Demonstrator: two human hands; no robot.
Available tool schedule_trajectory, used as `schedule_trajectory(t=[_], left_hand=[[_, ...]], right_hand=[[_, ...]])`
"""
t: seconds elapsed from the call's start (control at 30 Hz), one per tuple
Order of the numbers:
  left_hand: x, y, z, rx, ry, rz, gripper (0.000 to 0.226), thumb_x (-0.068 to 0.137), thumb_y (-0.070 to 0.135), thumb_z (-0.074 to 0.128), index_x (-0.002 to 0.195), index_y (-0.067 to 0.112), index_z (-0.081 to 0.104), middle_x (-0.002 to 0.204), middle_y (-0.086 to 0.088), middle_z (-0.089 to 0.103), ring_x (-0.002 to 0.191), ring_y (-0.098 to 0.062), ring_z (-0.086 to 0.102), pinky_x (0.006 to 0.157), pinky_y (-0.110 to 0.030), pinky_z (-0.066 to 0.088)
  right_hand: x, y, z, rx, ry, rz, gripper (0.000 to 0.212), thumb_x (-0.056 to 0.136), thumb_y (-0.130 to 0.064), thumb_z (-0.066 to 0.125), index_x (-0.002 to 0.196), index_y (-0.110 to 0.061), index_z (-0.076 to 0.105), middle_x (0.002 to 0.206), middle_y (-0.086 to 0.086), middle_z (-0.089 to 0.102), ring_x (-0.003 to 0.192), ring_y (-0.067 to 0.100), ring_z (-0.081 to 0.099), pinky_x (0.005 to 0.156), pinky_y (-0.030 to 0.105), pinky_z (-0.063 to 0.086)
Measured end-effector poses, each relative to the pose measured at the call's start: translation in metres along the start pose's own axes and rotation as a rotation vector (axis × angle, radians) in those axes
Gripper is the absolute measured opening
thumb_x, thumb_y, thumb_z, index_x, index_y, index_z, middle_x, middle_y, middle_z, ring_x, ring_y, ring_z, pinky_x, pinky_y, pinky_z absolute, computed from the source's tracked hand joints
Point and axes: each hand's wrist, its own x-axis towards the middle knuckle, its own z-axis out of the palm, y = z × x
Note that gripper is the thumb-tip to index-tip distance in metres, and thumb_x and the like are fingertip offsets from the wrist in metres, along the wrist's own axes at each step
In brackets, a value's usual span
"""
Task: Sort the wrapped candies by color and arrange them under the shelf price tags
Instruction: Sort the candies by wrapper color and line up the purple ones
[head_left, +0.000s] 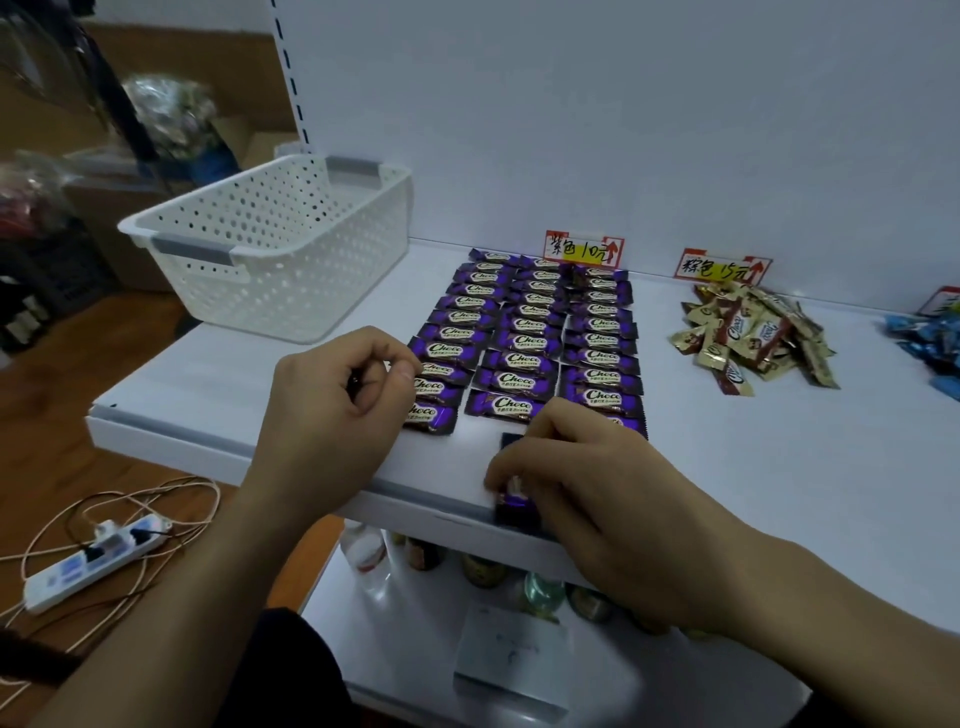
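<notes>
Purple wrapped candies (524, 343) lie in three neat columns on the white shelf (727, 467) below the left price tag (583, 248). Gold-brown candies (753, 338) sit in a loose heap under the second price tag (722, 266). Blue candies (930, 343) show at the right edge beneath a third tag (941, 300). My right hand (587, 478) pinches a purple candy (511, 499) at the shelf's front edge. My left hand (337, 395) hovers with curled fingers beside the left column's lowest candies; whether it holds anything is unclear.
A white perforated basket (270, 244) stands at the shelf's back left. Bottles (540, 592) and a small box (511, 670) occupy the lower shelf. On the wooden floor at left lies a power strip (93, 561) with cables.
</notes>
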Motion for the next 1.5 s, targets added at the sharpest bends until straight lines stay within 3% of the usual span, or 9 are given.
schedule_trajectory(t=[0.37,0.8,0.93,1.0,1.1,1.2,1.27,1.33,1.5], left_hand=[[0.0,0.0,-0.001,-0.032,-0.015,-0.004,0.02,0.092,0.031,0.054,0.085,0.02,0.069,0.055,-0.011,0.049,0.059,-0.028,0.055,0.058,-0.04,0.048],[-0.001,-0.002,-0.002,-0.094,0.008,-0.031,0.029,0.09,0.04,0.05,0.087,0.018,0.069,0.06,-0.014,0.054,0.069,-0.034,0.06,0.058,-0.044,0.053],[-0.002,0.003,-0.003,-0.114,0.058,-0.066,0.02,0.095,0.025,0.049,0.09,0.023,0.068,0.062,-0.017,0.055,0.064,-0.032,0.055,0.048,-0.041,0.045],[0.001,0.006,-0.005,-0.271,0.096,-0.104,0.026,0.097,0.011,0.04,0.099,0.02,0.065,0.06,-0.012,0.047,0.054,-0.027,0.043,0.043,-0.036,0.036],[0.011,0.024,-0.003,-0.76,0.157,-0.229,0.032,0.1,-0.002,0.03,0.111,0.01,0.057,0.068,-0.005,0.043,0.058,-0.017,0.039,0.055,-0.028,0.035],[0.016,0.061,0.011,-1.084,0.059,-0.312,0.036,0.101,0.002,0.03,0.127,0.01,0.053,0.084,-0.008,0.062,0.077,-0.017,0.061,0.069,-0.03,0.05],[0.018,0.079,0.025,-1.248,-0.04,-0.332,0.043,0.1,0.013,0.034,0.14,0.013,0.048,0.104,-0.016,0.068,0.106,-0.027,0.067,0.092,-0.043,0.054],[0.019,0.092,0.034,-1.349,-0.103,-0.326,0.053,0.095,0.026,0.044,0.148,0.022,0.042,0.121,-0.02,0.065,0.125,-0.035,0.06,0.103,-0.055,0.049],[0.014,0.104,0.053,-1.318,-0.12,-0.323,0.063,0.085,0.04,0.058,0.146,0.036,0.042,0.13,-0.017,0.062,0.126,-0.032,0.059,0.094,-0.051,0.053]], right_hand=[[0.021,0.005,0.009,0.011,0.273,0.033,0.01,0.087,-0.021,0.075,0.092,-0.029,0.077,0.088,-0.017,0.071,0.085,0.004,0.062,0.078,0.033,0.054],[0.023,0.007,0.017,-0.08,0.329,0.023,0.009,0.087,-0.025,0.073,0.093,-0.031,0.076,0.093,-0.019,0.071,0.085,0.009,0.057,0.076,0.034,0.051],[0.024,0.007,0.016,-0.057,0.378,0.008,0.009,0.089,-0.024,0.072,0.096,-0.028,0.076,0.095,-0.017,0.071,0.086,0.01,0.06,0.077,0.036,0.052],[0.022,0.004,0.011,-0.01,0.5,0.001,0.01,0.09,-0.019,0.07,0.099,-0.023,0.074,0.095,-0.015,0.07,0.085,0.004,0.06,0.077,0.025,0.049],[0.023,0.001,-0.004,0.225,0.615,0.085,0.013,0.095,-0.014,0.065,0.096,-0.026,0.069,0.084,-0.015,0.065,0.077,0.004,0.058,0.067,0.01,0.04],[0.026,-0.002,-0.015,0.435,0.473,0.097,0.01,0.096,-0.02,0.064,0.094,-0.03,0.063,0.084,-0.006,0.066,0.073,0.017,0.06,0.062,0.036,0.05],[0.025,-0.009,-0.017,0.488,0.39,0.059,0.01,0.093,-0.023,0.069,0.095,-0.029,0.062,0.092,-0.005,0.069,0.074,0.02,0.06,0.064,0.045,0.051],[0.024,-0.014,-0.018,0.525,0.399,0.042,0.018,0.086,-0.023,0.078,0.093,-0.028,0.062,0.095,-0.003,0.071,0.071,0.018,0.06,0.063,0.041,0.051],[0.018,-0.011,-0.027,0.782,0.43,0.128,0.031,0.073,-0.002,0.086,0.094,-0.014,0.067,0.079,0.005,0.07,0.063,0.014,0.054,0.059,0.022,0.048]])
